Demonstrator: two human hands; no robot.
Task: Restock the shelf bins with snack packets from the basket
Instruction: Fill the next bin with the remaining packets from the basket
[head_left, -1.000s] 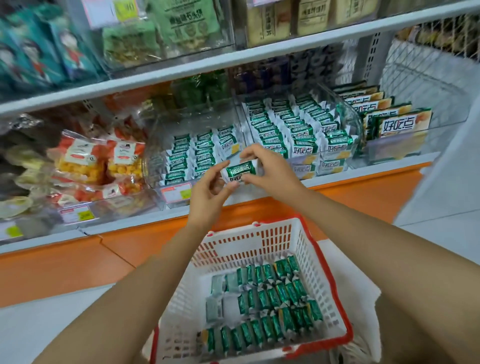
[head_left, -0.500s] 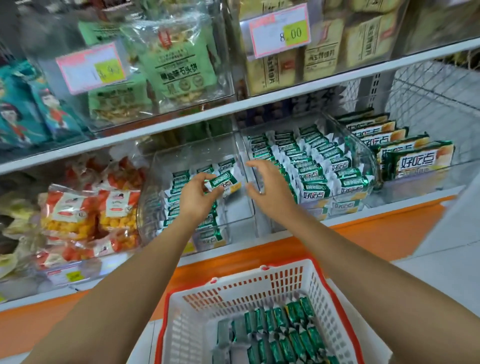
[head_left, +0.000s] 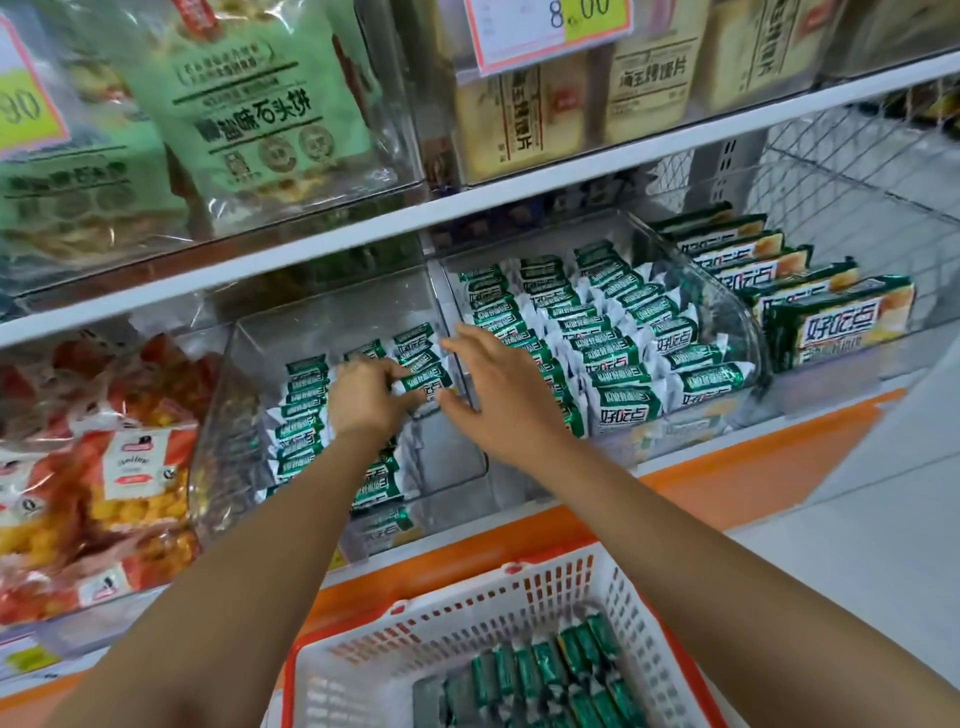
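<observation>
My left hand (head_left: 366, 397) reaches into the clear left bin (head_left: 457, 470) on the lower shelf and pinches a green-and-white snack packet (head_left: 423, 382) at the front of the right-hand row. My right hand (head_left: 501, 395) hovers beside it with fingers spread, holding nothing, over the wall between the two bins. The left bin holds three rows of the same packets, with bare floor at its front right. The right bin (head_left: 737, 322) is packed full of them. Below, the white basket with a red rim (head_left: 524, 597) holds several green packets (head_left: 540, 675).
Red-and-yellow snack bags (head_left: 104, 478) fill the bin to the left. Flat green boxes (head_left: 831, 317) stand to the right of the full bin. The upper shelf (head_left: 467, 208) carries green bags, beige packs and a price tag (head_left: 545, 26). An orange shelf edge runs below the bins.
Both hands have moved from above the basket up into the left bin. My right hand has let go of the packet; my left hand carried it to the right-hand row. The view has moved closer.
</observation>
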